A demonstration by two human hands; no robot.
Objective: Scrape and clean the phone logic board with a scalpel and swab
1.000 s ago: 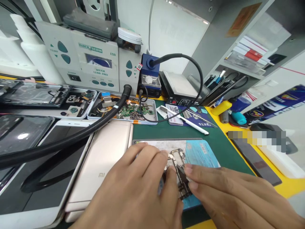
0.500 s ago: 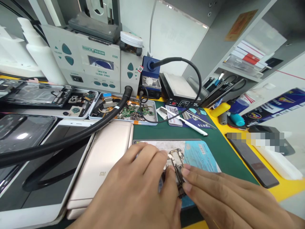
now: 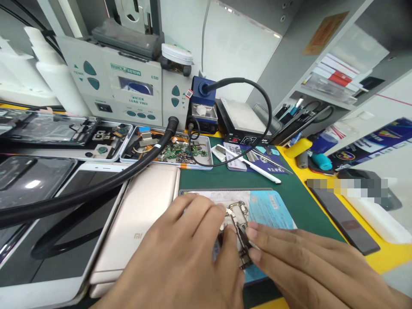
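Observation:
A small phone circuit board point(image 3: 243, 207) with an open, frame-like outline lies on a light blue and white mat point(image 3: 273, 212). My left hand point(image 3: 189, 240) covers its left side, with curled fingers and the thumb gripping that edge. From the right, my right hand point(image 3: 309, 262) pinches the opposite edge, its fingers close together. Between the two sets of fingertips runs a dark narrow strip point(image 3: 241, 234); I cannot tell whether it is part of the board or a separate piece. My hands hide much of the board's lower left.
Left of my hands lie a gold phone back point(image 3: 151, 206) and a white phone point(image 3: 74, 223), crossed by a black hose point(image 3: 96, 191). Behind stand a parts tray point(image 3: 206, 161), a hot-air station point(image 3: 128, 86) and a white-handled brush point(image 3: 257, 167). A dark phone point(image 3: 347, 223) lies right.
Both hands keep their grip in nearly the same place. The fingertips of my right hand have shifted very slightly, and a little more of the board's lower end shows.

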